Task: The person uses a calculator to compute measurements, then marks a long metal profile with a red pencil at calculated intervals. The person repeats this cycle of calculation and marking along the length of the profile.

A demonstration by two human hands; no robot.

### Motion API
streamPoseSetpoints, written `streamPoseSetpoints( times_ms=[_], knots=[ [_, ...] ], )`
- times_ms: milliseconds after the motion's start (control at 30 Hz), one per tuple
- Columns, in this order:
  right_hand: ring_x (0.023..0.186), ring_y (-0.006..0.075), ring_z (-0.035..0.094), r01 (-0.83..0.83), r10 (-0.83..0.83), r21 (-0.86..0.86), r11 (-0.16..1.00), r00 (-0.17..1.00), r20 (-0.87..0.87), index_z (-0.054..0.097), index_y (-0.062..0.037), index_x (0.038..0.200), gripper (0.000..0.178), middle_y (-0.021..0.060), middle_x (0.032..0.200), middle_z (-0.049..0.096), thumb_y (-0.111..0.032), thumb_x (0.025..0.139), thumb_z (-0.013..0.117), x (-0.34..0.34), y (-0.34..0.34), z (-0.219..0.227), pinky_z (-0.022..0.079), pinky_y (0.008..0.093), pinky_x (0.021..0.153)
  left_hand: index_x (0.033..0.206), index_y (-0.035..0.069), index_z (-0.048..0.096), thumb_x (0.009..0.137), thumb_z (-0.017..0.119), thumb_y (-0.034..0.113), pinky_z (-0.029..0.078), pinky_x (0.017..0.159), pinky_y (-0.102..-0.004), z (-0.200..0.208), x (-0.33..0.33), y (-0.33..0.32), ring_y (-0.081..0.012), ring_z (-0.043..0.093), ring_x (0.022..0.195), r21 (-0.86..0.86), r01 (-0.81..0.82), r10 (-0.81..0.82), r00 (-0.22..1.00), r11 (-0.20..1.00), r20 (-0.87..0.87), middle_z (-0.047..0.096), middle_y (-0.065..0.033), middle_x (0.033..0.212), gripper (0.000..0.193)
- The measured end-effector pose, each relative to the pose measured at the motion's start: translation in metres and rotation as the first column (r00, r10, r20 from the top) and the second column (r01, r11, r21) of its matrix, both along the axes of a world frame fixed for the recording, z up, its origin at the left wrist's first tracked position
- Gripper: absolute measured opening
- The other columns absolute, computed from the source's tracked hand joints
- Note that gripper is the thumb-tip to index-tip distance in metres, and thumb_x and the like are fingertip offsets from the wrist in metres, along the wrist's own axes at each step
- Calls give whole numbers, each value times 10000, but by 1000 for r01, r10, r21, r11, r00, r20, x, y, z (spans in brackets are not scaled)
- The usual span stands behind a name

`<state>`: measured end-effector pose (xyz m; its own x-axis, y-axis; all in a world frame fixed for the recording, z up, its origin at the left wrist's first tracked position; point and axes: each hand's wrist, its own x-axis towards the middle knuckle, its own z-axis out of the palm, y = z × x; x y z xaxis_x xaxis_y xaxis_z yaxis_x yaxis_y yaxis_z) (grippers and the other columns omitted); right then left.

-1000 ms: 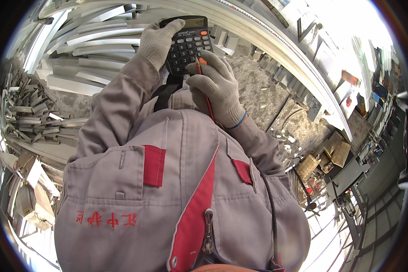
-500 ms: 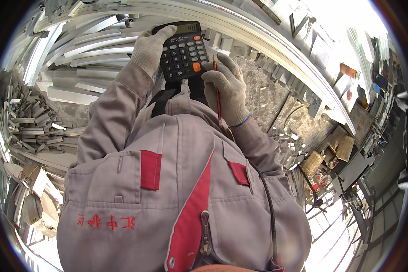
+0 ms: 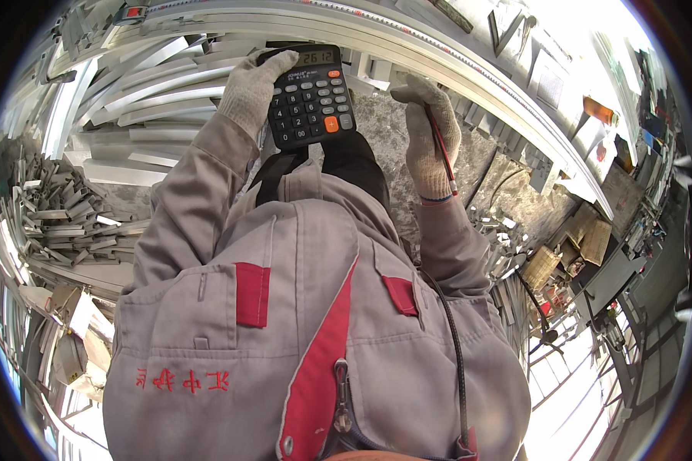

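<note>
Far left: heap of short, pale grey metal offcuts [image 3: 73, 207], well apart from your hands. Next, long whitish metal strips [image 3: 158, 100] lie stacked behind your left forearm.

Your left hand [image 3: 252, 91], in a knitted off-white glove, grips the black rectangular calculator with grey and orange keys [image 3: 313, 111] by its upper left side; thumb lies on the face, fingers hidden beneath. The calculator sits in front of your body, above your thighs, display lit with digits. Thumb tip looks to cover the display's left end; better to slide it outward so every digit reads clear. A firm, level hold should stop the case tipping under a key press.

Your right hand [image 3: 432, 138], gloved alike, is half curled around a slim red pencil [image 3: 441, 144], apart from the keys. Gloved fingertips are thick, so press one key squarely and check the display each time. Pencil point is best angled off the keypad.

Beyond that hand, a pale measuring strip with red marks [image 3: 411, 33] runs along a rail.
</note>
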<state>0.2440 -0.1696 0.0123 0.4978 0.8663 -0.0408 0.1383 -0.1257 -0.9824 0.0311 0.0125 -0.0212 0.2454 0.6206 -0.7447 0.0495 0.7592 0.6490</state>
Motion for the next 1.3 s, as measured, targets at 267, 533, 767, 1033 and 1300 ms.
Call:
streamPoseSetpoints(
  times_ms=[267,533,767,1033,1300],
  knots=[
    [981,196,722,-61,66,-24,998,933,355,778,-42,1303,262,110,1087,763,-154,1083,691,76,21,-11,573,330,902,1193,4,747,1003,811,154,668,657,-275,-21,25,8,-143,780,750,-35,46,-43,994,998,97,805,-89,988,251],
    [881,143,725,140,-123,-109,984,981,147,778,-9,1194,185,85,992,793,-125,1054,743,123,23,-51,587,307,815,1203,-22,740,997,811,176,670,661,-282,-34,58,10,-149,779,750,-50,96,-93,994,994,52,797,-110,1000,295],
    [820,113,703,178,-175,-199,964,984,31,770,-7,1167,192,68,943,795,-166,1068,728,163,29,-69,566,281,735,1324,-109,589,935,882,249,673,687,-308,-60,77,13,-211,786,861,-78,136,-138,990,988,-22,736,-189,1086,604],
    [795,107,690,174,-222,-285,943,964,-144,760,1,1173,266,90,975,816,-246,1082,720,194,44,-95,550,276,689,1164,-7,778,1041,753,163,648,688,-290,-62,97,10,-141,768,791,-105,101,-110,990,989,-89,800,-74,988,211],
    [841,125,732,98,-146,-320,942,981,-127,762,-5,1242,301,99,1020,814,-272,1113,711,206,58,-129,590,269,705,1150,10,780,1024,777,145,662,692,-292,-62,112,6,-153,780,799,-114,26,-28,1000,993,-13,798,-80,993,185]
  ],
)
